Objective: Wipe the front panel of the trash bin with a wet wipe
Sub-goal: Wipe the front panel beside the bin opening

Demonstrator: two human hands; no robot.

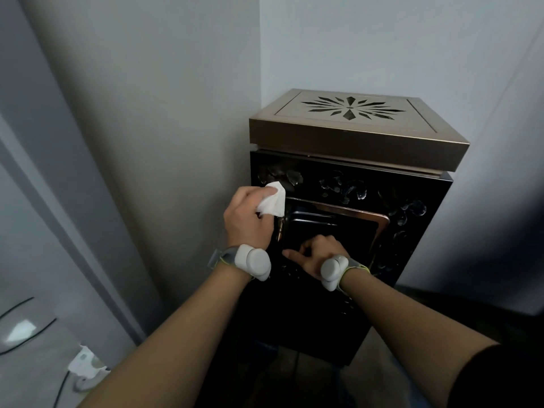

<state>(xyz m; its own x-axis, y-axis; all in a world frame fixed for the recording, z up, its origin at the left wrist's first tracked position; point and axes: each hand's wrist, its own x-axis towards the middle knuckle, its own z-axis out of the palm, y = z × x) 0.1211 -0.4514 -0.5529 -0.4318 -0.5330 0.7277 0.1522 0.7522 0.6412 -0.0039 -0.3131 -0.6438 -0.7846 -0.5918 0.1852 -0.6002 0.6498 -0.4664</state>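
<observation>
Left hand (245, 220): gripping a folded white wet wipe (272, 201) and holding it against the upper left corner of the front panel (338, 184).
Right hand (319, 251): curling its fingers at the lower edge of the panel's flap opening (329, 231), thumb pointing left; whether it is gripping the edge cannot be told.
Wrists: each wearing a white band device (254, 260).
Trash bin (350, 219): standing on the floor in a corner, glossy black, smudges showing across the panel's top.
Lid (353, 128): bronze, star cutout.
Walls (147, 98): pale grey.
Floor (35, 334): shiny, a white plug (86, 365) lying at lower left.
</observation>
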